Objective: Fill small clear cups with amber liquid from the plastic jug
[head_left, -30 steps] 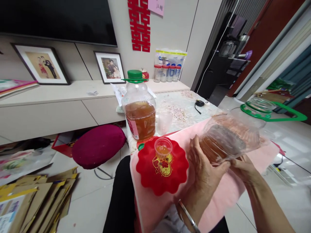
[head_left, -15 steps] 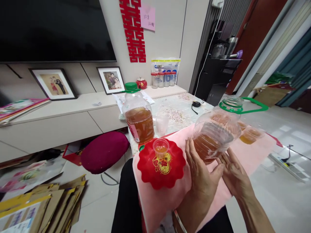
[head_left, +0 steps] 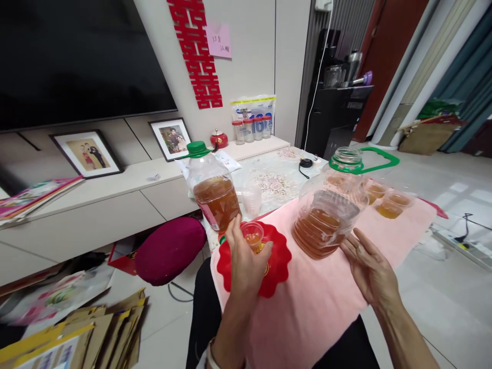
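Note:
My left hand (head_left: 245, 259) curls around a small clear cup (head_left: 252, 234) of amber liquid that sits on a red scalloped plate (head_left: 279, 261); its fingers touch the cup. My right hand (head_left: 369, 266) hovers open, fingers spread, just right of an open clear jug (head_left: 326, 215) with a green neck ring, which stands upright on the pink cloth (head_left: 326, 302) and holds amber liquid. A second jug (head_left: 213, 187) with a green cap stands behind the plate.
Two more small filled cups (head_left: 386, 197) sit on the pink cloth at the far right. An empty clear cup (head_left: 251, 197) stands on the patterned table (head_left: 280, 174). A magenta cushion (head_left: 169, 248) and cardboard sheets (head_left: 77, 333) lie on the floor at left.
The open jug was tilted in both hands; now it stands upright and released. My left hand moved left to the small cup on the red plate. My right hand drew back, open.

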Action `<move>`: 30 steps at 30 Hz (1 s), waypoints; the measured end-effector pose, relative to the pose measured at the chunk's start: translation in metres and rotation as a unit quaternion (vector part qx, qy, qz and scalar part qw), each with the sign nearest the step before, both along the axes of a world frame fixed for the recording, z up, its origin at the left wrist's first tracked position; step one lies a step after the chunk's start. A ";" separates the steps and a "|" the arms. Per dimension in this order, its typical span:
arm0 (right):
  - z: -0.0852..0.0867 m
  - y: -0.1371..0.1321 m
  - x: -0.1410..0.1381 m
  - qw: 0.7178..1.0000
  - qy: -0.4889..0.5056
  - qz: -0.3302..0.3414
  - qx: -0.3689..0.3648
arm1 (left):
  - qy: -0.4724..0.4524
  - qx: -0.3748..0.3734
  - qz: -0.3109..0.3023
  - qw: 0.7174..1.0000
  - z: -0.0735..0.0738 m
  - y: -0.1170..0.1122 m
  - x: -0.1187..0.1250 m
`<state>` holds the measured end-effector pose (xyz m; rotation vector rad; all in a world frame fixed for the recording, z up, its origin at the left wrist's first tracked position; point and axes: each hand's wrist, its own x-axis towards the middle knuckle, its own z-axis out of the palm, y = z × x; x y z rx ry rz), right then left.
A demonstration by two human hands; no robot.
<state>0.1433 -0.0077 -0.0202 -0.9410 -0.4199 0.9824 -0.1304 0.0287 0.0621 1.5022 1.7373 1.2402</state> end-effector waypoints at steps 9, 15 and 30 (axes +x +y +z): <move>0.003 0.000 -0.003 1.000 0.009 -0.008 0.005 | -0.082 -0.073 -0.045 0.993 -0.029 0.020 -0.017; 0.003 -0.004 -0.005 1.000 0.006 -0.018 -0.005 | -0.113 -0.073 -0.050 0.990 -0.045 0.025 -0.020; 0.021 -0.057 -0.023 0.993 -0.069 0.080 -0.054 | -0.198 -0.078 -0.134 0.968 -0.007 -0.016 -0.016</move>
